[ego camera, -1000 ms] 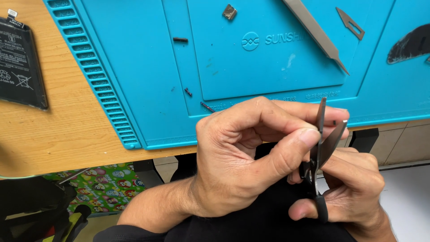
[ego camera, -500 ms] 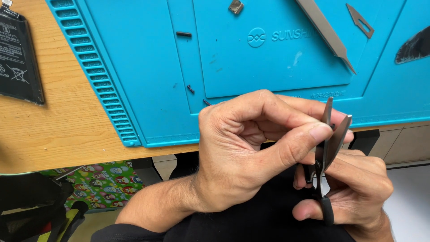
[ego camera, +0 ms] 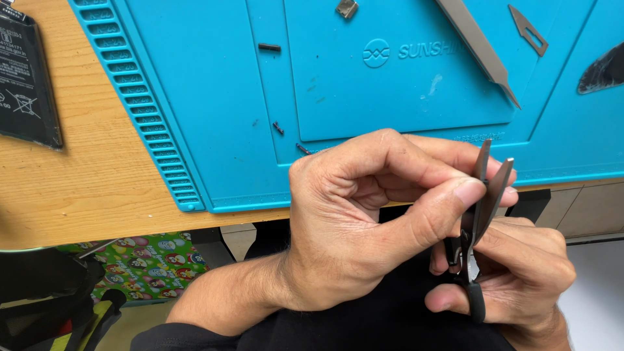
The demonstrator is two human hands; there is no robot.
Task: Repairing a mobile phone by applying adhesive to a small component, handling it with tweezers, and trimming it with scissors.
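Fingers [ego camera: 455, 195] of the left hand [ego camera: 351, 234] pinched something unseen at the parted blades of the scissors [ego camera: 484, 195]; the right hand [ego camera: 513, 273] gripped their handles; cutting seemingly underway, needing steady closing.

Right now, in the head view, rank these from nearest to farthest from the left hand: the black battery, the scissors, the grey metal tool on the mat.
1. scissors: touching the left hand at thumb and fingertips, on its right.
2. grey metal tool: on the blue mat, above the hand.
3. black battery: far left, on the wooden table.
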